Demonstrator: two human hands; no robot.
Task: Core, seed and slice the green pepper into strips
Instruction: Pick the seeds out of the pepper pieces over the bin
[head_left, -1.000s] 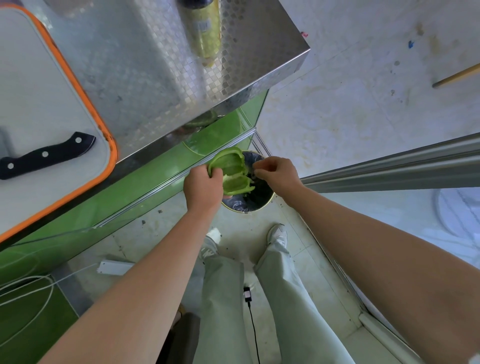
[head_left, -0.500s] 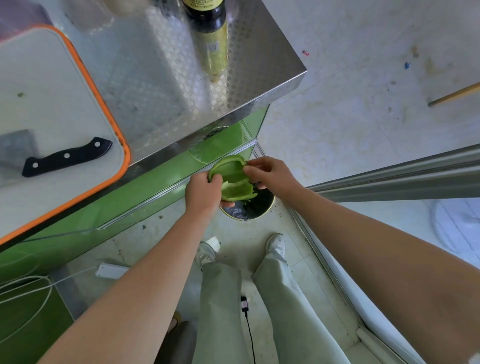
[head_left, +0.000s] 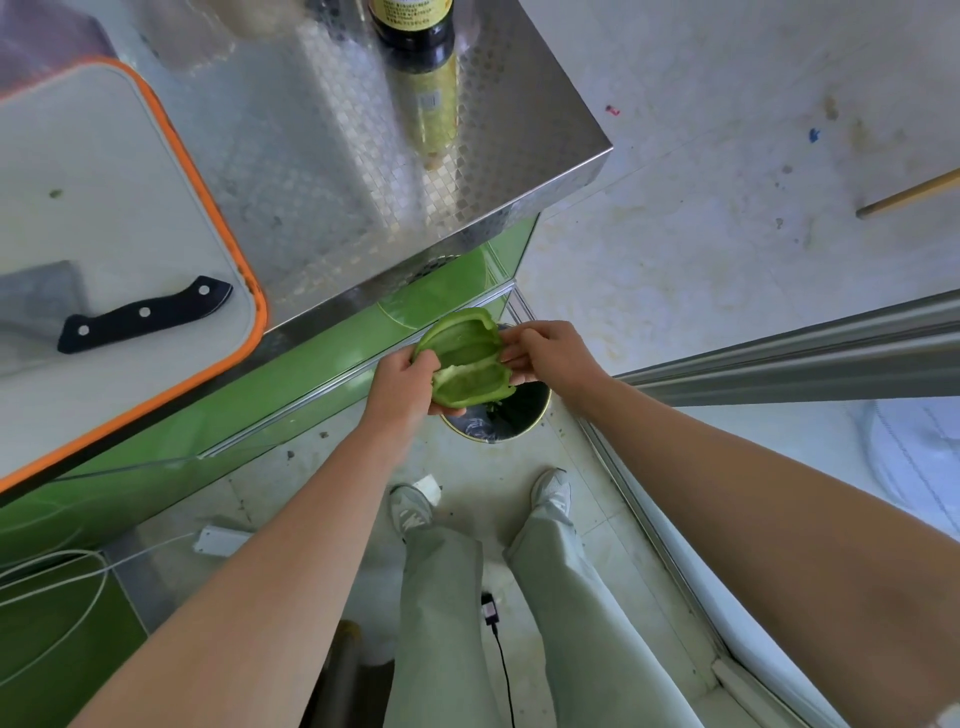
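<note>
The stainless-steel worktop (head_left: 322, 171) is bright metal embossed in a fine checker pattern, and its front edge is polished smooth. The white plastic cutting board with an orange rim (head_left: 104, 171) looks matt. The black-handled knife (head_left: 145, 314) has a smooth handle with shiny rivets. The opened green pepper (head_left: 467, 384) shows smooth, faintly shiny flesh. The green cabinet front (head_left: 311, 364) is glossy and reflective. The pale floor (head_left: 727, 260) looks rough and stained. The pale trousers (head_left: 447, 623) are matt cloth.

We count two hands, left hand (head_left: 402, 387) and right hand (head_left: 558, 358), one green pepper (head_left: 467, 358), one bin (head_left: 519, 418), one cleaver (head_left: 145, 314), one cutting board (head_left: 104, 182), one bottle (head_left: 421, 62), two shoes (head_left: 410, 512)
</note>
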